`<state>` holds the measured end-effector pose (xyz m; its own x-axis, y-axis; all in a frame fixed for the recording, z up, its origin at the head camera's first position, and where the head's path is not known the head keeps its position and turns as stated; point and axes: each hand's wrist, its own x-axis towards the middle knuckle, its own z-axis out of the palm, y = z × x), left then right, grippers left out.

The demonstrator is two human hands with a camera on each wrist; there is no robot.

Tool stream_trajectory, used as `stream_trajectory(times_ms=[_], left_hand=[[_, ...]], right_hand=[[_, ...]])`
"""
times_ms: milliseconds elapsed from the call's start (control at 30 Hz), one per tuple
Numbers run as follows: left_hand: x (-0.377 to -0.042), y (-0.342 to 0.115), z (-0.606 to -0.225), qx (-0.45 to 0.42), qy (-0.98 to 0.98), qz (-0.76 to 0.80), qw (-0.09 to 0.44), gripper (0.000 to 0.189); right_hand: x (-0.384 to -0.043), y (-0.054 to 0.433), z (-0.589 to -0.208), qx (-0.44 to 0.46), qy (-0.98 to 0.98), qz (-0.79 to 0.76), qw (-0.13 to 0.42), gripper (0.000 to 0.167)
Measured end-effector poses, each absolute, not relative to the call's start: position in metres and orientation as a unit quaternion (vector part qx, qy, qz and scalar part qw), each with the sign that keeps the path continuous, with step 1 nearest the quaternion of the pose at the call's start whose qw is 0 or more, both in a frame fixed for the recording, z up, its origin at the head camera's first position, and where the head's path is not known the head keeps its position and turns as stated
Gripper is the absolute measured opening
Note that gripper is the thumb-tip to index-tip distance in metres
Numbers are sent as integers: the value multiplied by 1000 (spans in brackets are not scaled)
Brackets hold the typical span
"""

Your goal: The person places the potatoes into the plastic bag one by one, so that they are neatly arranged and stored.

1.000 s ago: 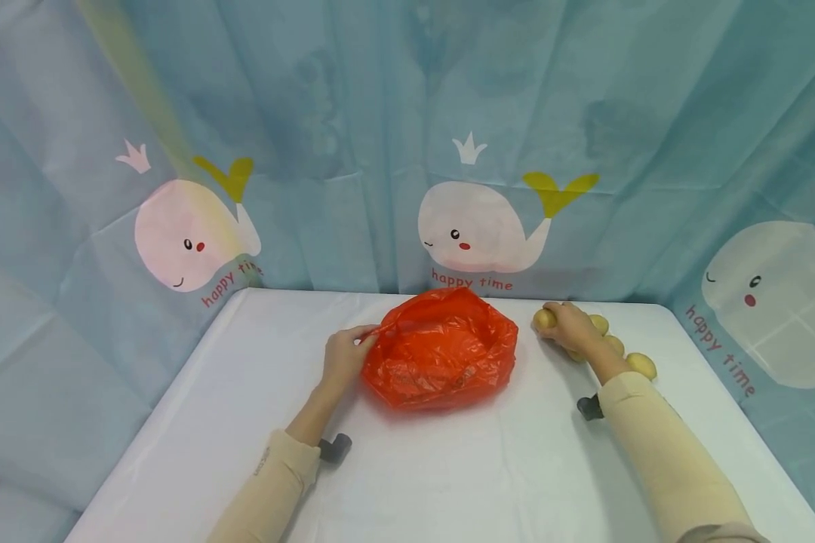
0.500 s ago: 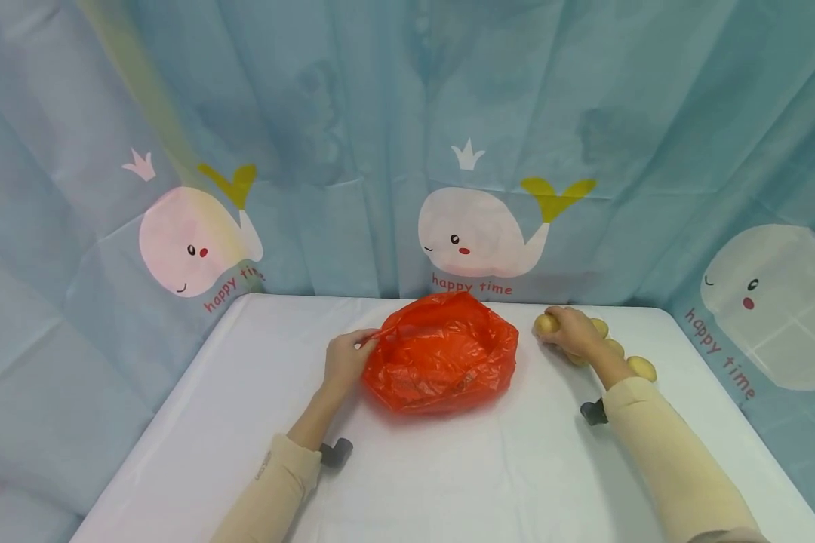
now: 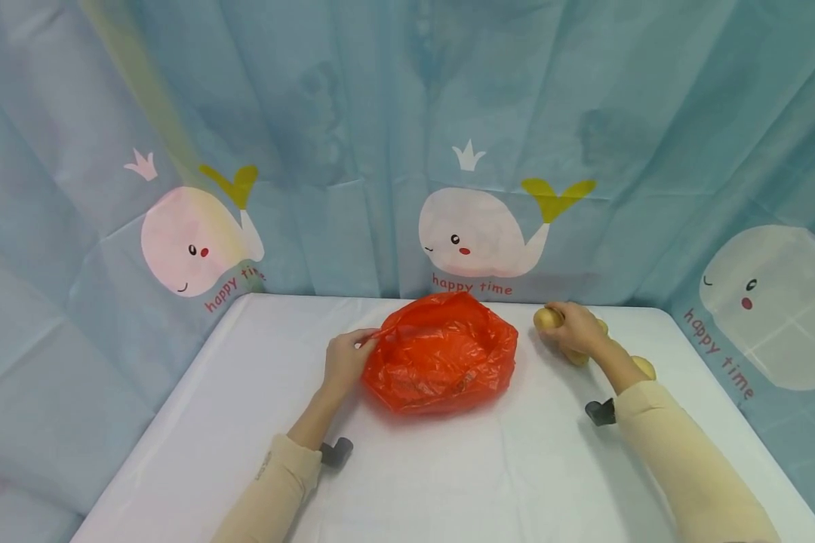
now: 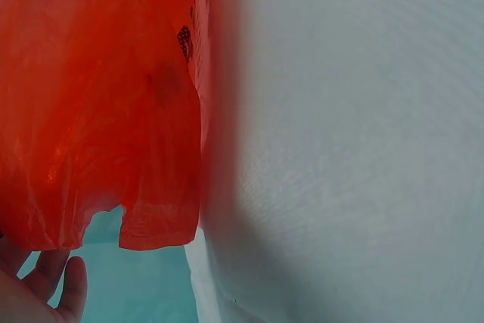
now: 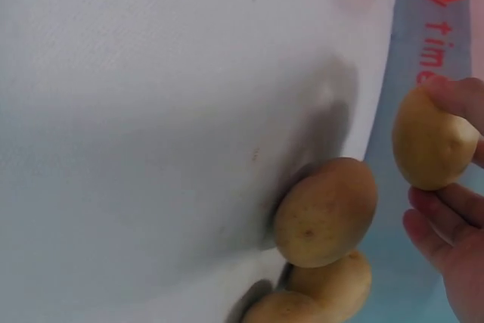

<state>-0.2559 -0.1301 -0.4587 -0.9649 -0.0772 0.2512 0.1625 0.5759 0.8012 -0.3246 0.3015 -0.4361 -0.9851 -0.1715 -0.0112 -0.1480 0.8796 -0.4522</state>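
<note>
A thin red plastic bag (image 3: 441, 362) stands with its mouth spread at the back middle of the table. My left hand (image 3: 345, 362) pinches the left edge of that mouth; in the left wrist view its fingertips sit at the lower corner of the bag (image 4: 98, 111). Off to the right of the bag, my right hand (image 3: 577, 329) grips a potato (image 3: 547, 318) between thumb and fingers. The right wrist view shows this potato (image 5: 431, 141) raised off the table, with other potatoes (image 5: 325, 213) lying beneath and beside the hand.
Several more potatoes lie at the back right, partly hidden by the right hand and forearm, one potato (image 3: 644, 368) nearest the right edge. A white cloth covers the table (image 3: 421, 475). Behind it hangs a blue curtain (image 3: 353, 241) with whale prints.
My right hand has lifted slightly with the potato in its grip. The left hand stays at the bag's edge, and the bag has barely moved.
</note>
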Motion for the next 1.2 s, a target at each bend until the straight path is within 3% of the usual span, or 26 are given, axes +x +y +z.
stream_trajectory(times_ms=[667, 1200], left_hand=[[-258, -130, -463, -24, -883, -447, 144, 23], [-257, -128, -462, -21, -880, -450, 146, 23]], right_hand=[[-316, 270, -410, -170, 950, -261, -28, 53], [-311, 223, -390, -216, 939, -265, -35, 53]])
